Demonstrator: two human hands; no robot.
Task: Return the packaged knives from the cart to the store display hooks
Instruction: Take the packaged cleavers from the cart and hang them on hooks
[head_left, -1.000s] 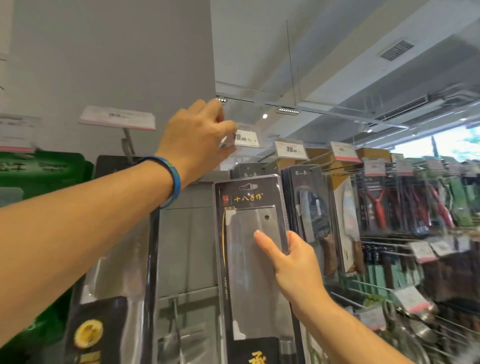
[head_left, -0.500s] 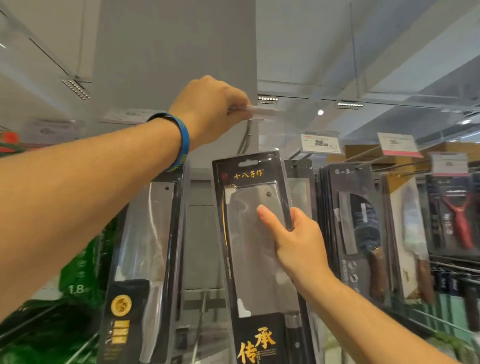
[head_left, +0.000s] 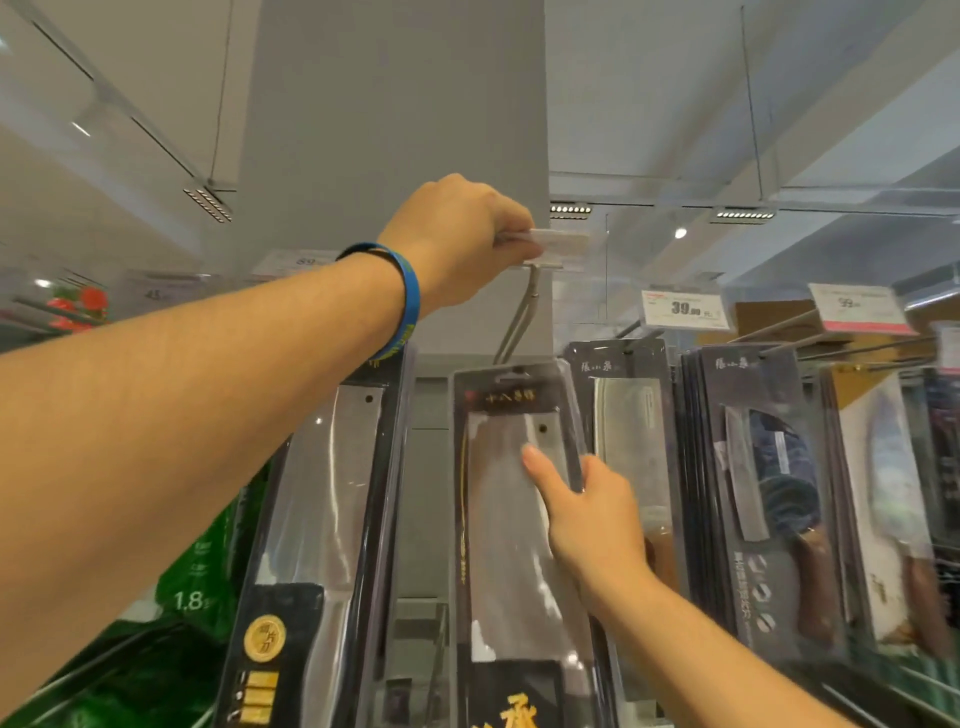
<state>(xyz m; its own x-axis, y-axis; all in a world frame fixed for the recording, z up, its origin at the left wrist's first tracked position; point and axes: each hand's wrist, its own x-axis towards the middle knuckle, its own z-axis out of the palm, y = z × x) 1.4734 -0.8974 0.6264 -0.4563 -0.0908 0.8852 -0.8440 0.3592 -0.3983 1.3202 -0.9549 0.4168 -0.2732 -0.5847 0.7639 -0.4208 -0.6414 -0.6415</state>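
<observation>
Standing upright, hang-hole uppermost, the packaged cleaver (head_left: 511, 525) sits in the right hand (head_left: 597, 525).

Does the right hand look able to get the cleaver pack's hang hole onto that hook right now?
Probably yes: the left hand lifts the price tag clear, and the hook sits just above the pack.

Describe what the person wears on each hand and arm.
The left hand and its forearm are bare, with no sleeve; the wrist carries a blue wristband with yellowish markings too blurred to read. The right hand and its forearm are bare too, with no sleeve, ring, watch or glove visible.
</observation>
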